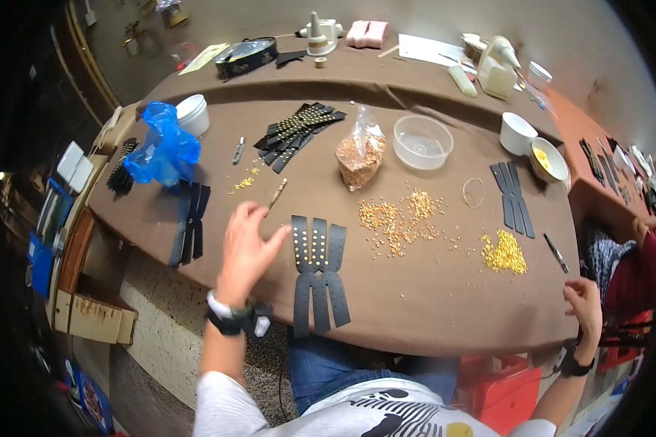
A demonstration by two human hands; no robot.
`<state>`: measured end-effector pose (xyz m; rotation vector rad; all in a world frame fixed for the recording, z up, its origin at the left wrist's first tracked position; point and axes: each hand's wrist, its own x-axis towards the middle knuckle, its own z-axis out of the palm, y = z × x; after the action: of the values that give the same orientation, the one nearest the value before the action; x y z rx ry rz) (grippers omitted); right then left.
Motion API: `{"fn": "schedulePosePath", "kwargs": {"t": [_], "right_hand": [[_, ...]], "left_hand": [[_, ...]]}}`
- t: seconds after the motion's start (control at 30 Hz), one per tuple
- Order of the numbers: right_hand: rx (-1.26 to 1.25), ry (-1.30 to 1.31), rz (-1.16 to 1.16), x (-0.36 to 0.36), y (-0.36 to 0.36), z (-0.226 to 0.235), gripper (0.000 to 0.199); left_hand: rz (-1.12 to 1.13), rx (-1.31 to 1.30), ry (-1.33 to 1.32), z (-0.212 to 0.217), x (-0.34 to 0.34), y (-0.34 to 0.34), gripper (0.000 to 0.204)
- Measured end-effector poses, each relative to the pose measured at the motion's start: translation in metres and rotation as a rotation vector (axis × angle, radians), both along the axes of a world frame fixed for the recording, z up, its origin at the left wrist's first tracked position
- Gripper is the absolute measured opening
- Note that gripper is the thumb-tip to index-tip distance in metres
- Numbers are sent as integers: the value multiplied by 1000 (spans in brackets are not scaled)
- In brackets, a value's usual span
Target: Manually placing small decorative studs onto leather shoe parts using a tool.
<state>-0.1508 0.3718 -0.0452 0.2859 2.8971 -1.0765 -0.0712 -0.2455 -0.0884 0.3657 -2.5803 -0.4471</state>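
before you lies the black slotted strap piece [319, 274], its far half partly gold-studded; studding seems the step in hand. your right hand [583, 306] is curled; i cannot tell whether it pinches anything. your left hand [246, 251] is loosely spread, seemingly empty. the next move probably calls for a fine pinch at the gold stud pile [504, 253].

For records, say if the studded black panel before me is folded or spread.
Spread: the studded black panel shows three strips at each end, none overlapping.
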Motion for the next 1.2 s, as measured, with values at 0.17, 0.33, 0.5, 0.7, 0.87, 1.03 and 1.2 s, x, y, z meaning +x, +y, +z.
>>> {"fn": "schedulePosePath", "kwargs": {"t": [0.17,0.33,0.5,0.7,0.87,1.03,1.2], "right_hand": [[-20,-23,-21,25,-6,-4,29],[-14,-18,-146,52,-6,-5,29],[-28,58,-149,62,8,2,31],[-14,61,-121,48,-30,10,26],[57,75,4,30,-33,9,26],[8,36,173,22,-61,11,27],[252,73,586,2,-85,-9,45]], "left_hand": [[-125,-217,-61,8,-85,-89,56],[-205,-191,-273,-10,-182,-120,74],[-130,-156,-503,-17,-230,-137,77],[-105,-450,-412,-30,-247,-146,26],[-91,-467,-151,-36,-247,-183,20],[-184,-418,108,40,-216,-194,32],[-127,-343,180,118,-142,-167,41]]}}
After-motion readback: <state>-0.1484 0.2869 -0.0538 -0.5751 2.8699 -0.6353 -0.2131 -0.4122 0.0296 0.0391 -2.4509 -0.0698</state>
